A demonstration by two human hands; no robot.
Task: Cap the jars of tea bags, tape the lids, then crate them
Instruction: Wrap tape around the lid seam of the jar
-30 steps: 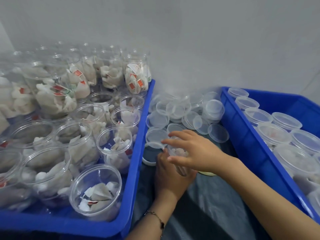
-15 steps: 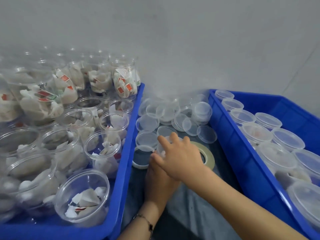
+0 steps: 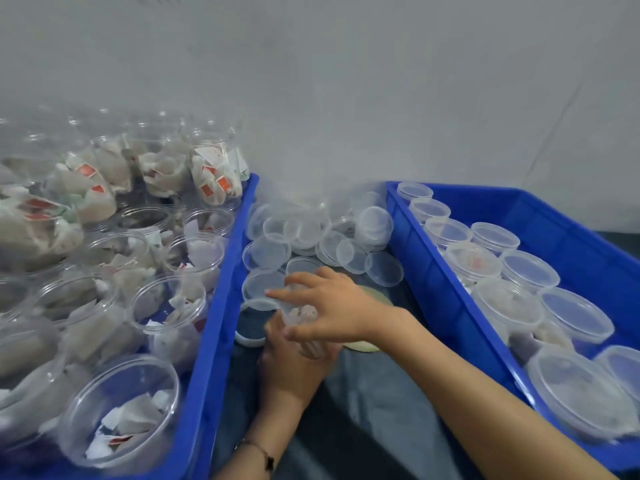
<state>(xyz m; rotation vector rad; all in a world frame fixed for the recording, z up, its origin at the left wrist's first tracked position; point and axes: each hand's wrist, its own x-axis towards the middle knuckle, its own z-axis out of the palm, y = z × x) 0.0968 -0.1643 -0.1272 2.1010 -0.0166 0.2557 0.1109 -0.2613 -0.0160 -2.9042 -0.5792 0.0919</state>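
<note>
Clear jar [image 3: 300, 318] of tea bags, upright between two blue crates, beside loose lids [image 3: 322, 233].

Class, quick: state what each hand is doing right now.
Left hand: grips the jar from below.
Right hand: fingers curled over the jar's top, holding it.

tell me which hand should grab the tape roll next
Right, probably. The right hand sits on top of the jar, directly beside the tape roll showing under its wrist. The left hand grips the jar from below, steadying it.
</note>
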